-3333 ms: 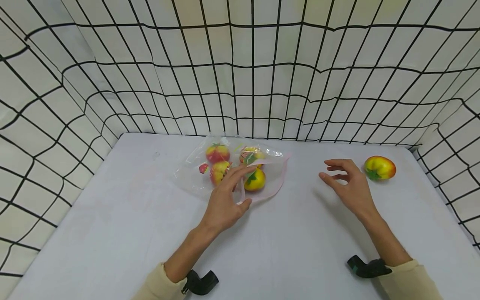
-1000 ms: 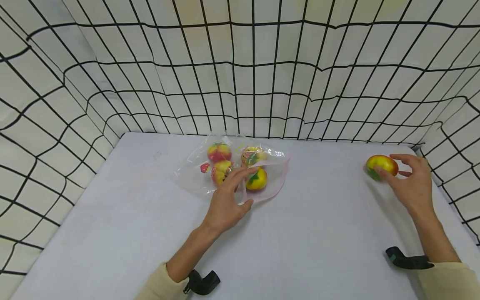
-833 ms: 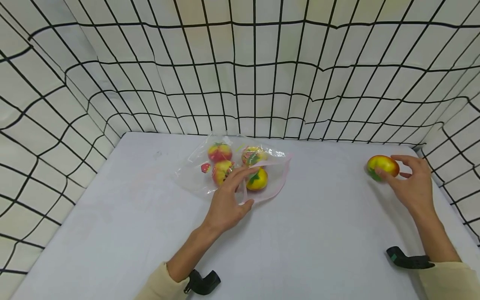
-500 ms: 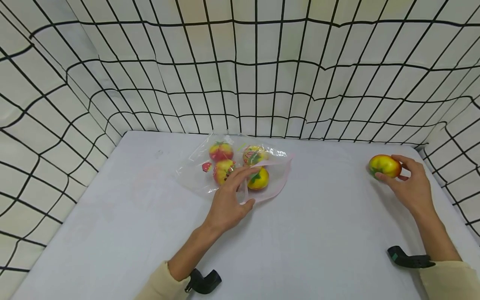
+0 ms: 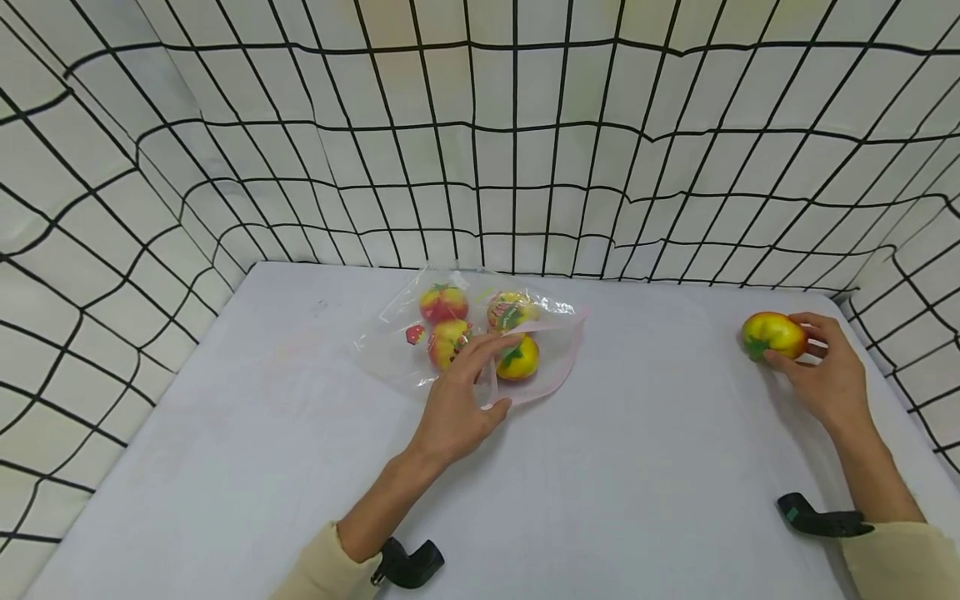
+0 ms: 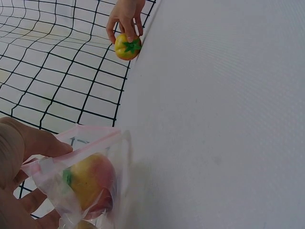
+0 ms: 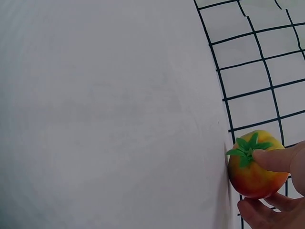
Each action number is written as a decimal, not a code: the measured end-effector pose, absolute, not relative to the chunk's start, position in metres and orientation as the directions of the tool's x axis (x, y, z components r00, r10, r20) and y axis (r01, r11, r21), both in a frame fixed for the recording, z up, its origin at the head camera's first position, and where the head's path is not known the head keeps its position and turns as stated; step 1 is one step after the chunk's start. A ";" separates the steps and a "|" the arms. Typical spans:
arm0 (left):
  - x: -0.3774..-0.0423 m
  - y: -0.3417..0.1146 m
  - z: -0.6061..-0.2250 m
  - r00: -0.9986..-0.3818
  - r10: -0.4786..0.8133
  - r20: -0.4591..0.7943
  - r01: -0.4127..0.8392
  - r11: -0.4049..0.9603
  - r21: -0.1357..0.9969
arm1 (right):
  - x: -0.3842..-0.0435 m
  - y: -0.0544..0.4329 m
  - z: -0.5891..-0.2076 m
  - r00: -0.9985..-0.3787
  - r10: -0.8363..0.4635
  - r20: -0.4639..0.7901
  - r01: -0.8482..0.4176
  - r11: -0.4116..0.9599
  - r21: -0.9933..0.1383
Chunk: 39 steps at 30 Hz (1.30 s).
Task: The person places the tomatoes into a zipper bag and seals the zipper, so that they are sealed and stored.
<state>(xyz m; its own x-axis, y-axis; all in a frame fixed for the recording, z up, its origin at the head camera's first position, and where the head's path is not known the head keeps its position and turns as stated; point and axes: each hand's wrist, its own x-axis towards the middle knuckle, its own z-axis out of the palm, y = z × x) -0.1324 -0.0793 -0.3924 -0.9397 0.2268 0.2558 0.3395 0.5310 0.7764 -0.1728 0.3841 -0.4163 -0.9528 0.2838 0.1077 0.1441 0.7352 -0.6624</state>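
At the right of the table, my right hand (image 5: 828, 371) holds a yellow-and-red toy tomato (image 5: 772, 335) between thumb and fingers. In the right wrist view the thumb presses beside the green leafy top of this tomato (image 7: 257, 179), with fingers under it. My left hand (image 5: 453, 408) holds the pink-edged mouth of a clear plastic bag (image 5: 553, 387), its thumb and fingers spread apart at the opening. Several similar toy tomatoes lie in the bag; one tomato (image 6: 93, 183) shows close to the opening in the left wrist view. Part of the bag is hidden by my left hand.
A white table (image 5: 637, 500) carries everything. Black netting (image 5: 517, 158) rises along its back and both sides, in front of pale walls. The right hand is close to the netting at the right edge. Black wrist devices (image 5: 411, 565) sit at both sleeves.
My right hand has moved right from mid-table to the lone tomato and taken hold of it. The tomato has turned slightly. My left hand stays at the bag's mouth.
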 end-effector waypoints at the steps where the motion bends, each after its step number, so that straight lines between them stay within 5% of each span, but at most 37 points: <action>1: -0.132 -0.079 -0.392 -0.940 0.227 0.255 0.339 0.530 0.777 | -0.172 0.384 -0.417 -0.952 0.286 0.107 0.147 0.735 -0.662; 39: -0.132 -0.080 -0.393 -0.943 0.225 0.246 0.330 0.523 0.786 | -0.156 0.314 -0.408 -0.981 0.004 0.193 -0.137 0.692 -0.709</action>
<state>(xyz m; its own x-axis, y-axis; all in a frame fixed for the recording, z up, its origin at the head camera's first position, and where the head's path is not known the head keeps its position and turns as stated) -0.1318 -0.0802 -0.3928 -0.9427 0.2253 0.2460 0.3300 0.5230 0.7859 -0.1557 0.3140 -0.4076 -0.9811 0.0035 0.1935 -0.1372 0.6922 -0.7086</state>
